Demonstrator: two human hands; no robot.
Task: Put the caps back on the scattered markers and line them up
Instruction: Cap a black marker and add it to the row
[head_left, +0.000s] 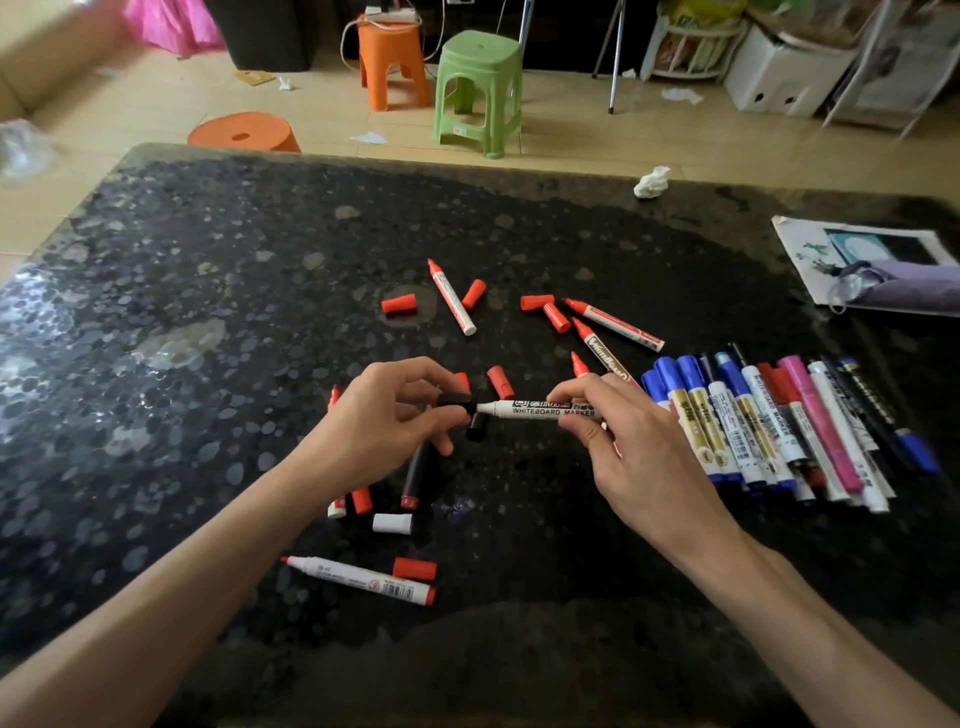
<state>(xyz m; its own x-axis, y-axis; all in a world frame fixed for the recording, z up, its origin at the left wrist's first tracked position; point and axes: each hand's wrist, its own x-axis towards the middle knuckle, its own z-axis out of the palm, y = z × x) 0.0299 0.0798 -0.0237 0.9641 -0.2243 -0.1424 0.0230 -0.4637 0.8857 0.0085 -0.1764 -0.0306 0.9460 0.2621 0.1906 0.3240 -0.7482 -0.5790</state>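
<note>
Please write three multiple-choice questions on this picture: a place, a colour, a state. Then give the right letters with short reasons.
1. Where is the row of capped markers?
A. at the left edge
B. on the table, right of the right hand
C. on the floor

2. What colour is the cap that the left hand pinches?
A. red
B. white
C. black

3. The red marker nearest the person is:
A. capped
B. uncapped
C. in a hand

1 B: it lies beyond the right hand.
2 C: black, facing the whiteboard marker that the right hand holds.
3 B: its red tip is bare.
</note>
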